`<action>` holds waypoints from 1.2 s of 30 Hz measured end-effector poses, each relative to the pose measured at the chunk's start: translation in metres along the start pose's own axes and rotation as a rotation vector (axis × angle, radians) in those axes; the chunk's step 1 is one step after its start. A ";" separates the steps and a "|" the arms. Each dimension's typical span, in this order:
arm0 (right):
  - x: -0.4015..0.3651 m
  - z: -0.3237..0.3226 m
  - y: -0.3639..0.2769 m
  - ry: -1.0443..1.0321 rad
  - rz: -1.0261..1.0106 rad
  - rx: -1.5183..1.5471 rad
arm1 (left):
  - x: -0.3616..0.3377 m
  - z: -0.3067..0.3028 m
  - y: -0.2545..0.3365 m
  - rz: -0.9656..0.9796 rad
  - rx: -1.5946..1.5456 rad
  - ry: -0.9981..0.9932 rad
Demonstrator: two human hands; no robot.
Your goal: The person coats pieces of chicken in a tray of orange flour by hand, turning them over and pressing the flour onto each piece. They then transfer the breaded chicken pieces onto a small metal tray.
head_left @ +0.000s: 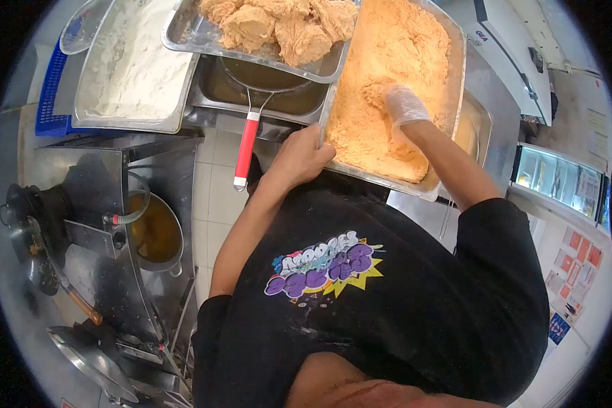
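My right hand (406,107), in a clear plastic glove, is pressed down into orange seasoned flour (394,41) that fills a deep metal tray (460,61). Its fingers are curled against a craggy piece of breaded chicken (374,94), and the fingertips are partly hidden. My bare left hand (304,158) is closed on the near left edge of this tray. Up and to the left, a second metal tray (251,51) holds several breaded chicken pieces (285,27).
A red-handled strainer (248,146) rests over a pan of brownish liquid (217,88). White flour (139,61) fills a tray at the left, beside a blue basket (49,102). Lower left, a pot of oil (155,231) stands on steel equipment. A display fridge (557,180) is at the right.
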State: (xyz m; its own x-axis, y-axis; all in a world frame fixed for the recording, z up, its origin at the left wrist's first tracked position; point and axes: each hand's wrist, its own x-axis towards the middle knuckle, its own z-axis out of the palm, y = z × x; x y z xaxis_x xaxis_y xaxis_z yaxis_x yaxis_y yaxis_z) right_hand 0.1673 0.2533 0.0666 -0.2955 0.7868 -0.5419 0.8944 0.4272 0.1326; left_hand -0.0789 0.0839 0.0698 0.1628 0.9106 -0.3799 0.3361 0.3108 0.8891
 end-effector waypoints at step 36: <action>-0.039 -0.202 -0.076 0.599 -0.357 1.222 | -0.077 -0.066 0.050 -0.028 0.280 0.149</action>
State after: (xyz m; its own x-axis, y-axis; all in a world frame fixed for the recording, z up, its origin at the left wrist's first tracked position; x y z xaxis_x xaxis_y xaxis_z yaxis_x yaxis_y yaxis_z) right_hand 0.0430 0.2801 0.2447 -0.3852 0.9195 0.0790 0.3733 0.2335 -0.8978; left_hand -0.1362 0.0475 0.1605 0.0191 0.9392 -0.3428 0.5845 0.2676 0.7660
